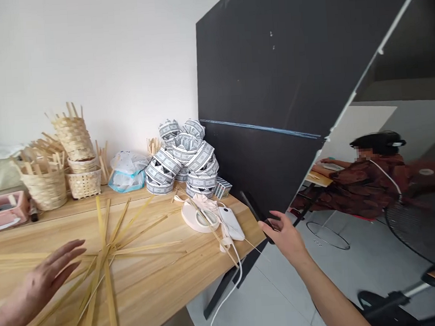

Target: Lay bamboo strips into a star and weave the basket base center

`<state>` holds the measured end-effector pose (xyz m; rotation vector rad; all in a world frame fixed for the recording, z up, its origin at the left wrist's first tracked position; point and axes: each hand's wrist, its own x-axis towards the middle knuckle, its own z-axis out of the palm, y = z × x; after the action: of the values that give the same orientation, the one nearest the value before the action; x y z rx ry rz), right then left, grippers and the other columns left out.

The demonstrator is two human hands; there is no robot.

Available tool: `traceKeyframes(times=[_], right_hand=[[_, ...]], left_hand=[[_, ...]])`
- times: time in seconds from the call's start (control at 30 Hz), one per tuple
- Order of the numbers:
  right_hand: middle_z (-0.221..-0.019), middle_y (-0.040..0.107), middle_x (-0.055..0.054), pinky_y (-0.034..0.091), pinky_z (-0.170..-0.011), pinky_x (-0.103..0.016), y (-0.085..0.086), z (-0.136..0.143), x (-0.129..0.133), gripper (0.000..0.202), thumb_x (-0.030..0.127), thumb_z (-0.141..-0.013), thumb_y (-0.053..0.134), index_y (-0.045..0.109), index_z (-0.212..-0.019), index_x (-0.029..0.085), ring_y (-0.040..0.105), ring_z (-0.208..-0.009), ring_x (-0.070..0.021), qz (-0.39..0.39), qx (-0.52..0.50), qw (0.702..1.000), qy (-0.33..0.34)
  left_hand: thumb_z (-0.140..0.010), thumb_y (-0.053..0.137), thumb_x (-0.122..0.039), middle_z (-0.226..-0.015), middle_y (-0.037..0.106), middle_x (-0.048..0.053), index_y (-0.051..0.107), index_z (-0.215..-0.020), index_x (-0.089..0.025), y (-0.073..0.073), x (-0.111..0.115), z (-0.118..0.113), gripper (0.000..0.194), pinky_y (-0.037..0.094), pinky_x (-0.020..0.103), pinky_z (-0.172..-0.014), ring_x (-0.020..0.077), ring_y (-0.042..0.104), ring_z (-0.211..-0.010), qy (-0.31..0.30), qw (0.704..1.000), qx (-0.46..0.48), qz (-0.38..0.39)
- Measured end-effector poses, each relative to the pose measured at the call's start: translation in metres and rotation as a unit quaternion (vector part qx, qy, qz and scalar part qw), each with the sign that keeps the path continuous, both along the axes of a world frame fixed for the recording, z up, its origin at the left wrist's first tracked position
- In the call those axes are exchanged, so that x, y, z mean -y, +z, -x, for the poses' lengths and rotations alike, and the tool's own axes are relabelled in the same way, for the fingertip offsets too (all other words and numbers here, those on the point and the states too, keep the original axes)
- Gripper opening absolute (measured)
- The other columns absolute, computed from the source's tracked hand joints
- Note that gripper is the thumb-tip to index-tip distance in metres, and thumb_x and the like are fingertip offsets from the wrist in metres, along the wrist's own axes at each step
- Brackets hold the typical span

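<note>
My right hand (283, 232) is closed around a long dark object, perhaps a phone (256, 212), held past the table's right edge, near the black panel. My left hand (49, 274) hovers over the left of the table with fingers stretched out and holds nothing. Beside it, flat bamboo strips (107, 256) lie crossed in a star shape on the wooden table (151, 290). Between the hands, at the table's right end, are a pink ribbon roll (191, 217), a roll of tape and a white device (231, 223) with a white cable.
Woven baskets (45, 188) stand at the back left beside a pink tray (6, 210). Patterned paper rings (193, 157) are piled near a large black panel (257, 82). On the right a person (369, 183) sits at another table; a fan (409, 230) is nearby.
</note>
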<state>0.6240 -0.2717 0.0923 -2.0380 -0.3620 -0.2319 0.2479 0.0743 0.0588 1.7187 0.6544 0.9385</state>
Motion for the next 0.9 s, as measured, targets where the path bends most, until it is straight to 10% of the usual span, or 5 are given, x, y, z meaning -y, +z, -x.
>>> traceKeyframes(times=[0.17, 0.27, 0.47, 0.9], right_hand=[[-0.103, 0.06, -0.009, 0.039, -0.088, -0.041, 0.026, 0.115, -0.051, 0.058, 0.035, -0.061, 0.06, 0.041, -0.115, 0.025, 0.055, -0.098, -0.0252, -0.107, -0.036, 0.974, 0.194], [-0.105, 0.06, -0.008, 0.043, -0.085, -0.036, 0.027, 0.183, -0.085, 0.063, 0.025, -0.058, 0.059, 0.04, -0.118, 0.024, 0.056, -0.098, -0.022, -0.101, -0.054, 0.937, 0.331], [-0.099, 0.062, -0.005, 0.048, -0.076, -0.028, 0.024, 0.255, -0.134, 0.064, 0.018, -0.055, 0.057, 0.039, -0.116, 0.022, 0.059, -0.089, -0.0189, -0.085, -0.044, 0.889, 0.447], [-0.099, 0.062, -0.004, 0.048, -0.074, -0.028, 0.023, 0.301, -0.157, 0.057, 0.021, -0.058, 0.057, 0.043, -0.112, 0.024, 0.058, -0.088, -0.0194, -0.068, -0.055, 0.861, 0.501]], left_hand=[[-0.067, 0.068, -0.033, -0.089, 0.065, 0.0, 0.062, -0.068, -0.018, 0.061, 0.064, -0.027, 0.016, 0.032, 0.032, -0.094, 0.0205, 0.052, -0.096, -0.056, 0.987, 0.005, 0.148], [-0.066, 0.069, -0.031, -0.102, 0.062, 0.004, 0.062, -0.089, -0.02, 0.074, 0.108, -0.031, 0.027, 0.032, 0.037, -0.095, 0.024, 0.05, -0.105, -0.13, 0.953, 0.085, 0.261], [-0.072, 0.062, -0.04, -0.116, 0.055, 0.011, 0.055, -0.111, -0.018, 0.052, 0.127, -0.005, 0.045, 0.029, 0.044, -0.097, 0.0302, 0.044, -0.111, -0.218, 0.908, 0.2, 0.295], [-0.066, 0.068, -0.039, -0.118, 0.054, 0.011, 0.052, -0.114, -0.017, 0.03, 0.117, 0.039, 0.055, 0.027, 0.043, -0.098, 0.0325, 0.042, -0.114, -0.113, 0.903, 0.264, 0.319]])
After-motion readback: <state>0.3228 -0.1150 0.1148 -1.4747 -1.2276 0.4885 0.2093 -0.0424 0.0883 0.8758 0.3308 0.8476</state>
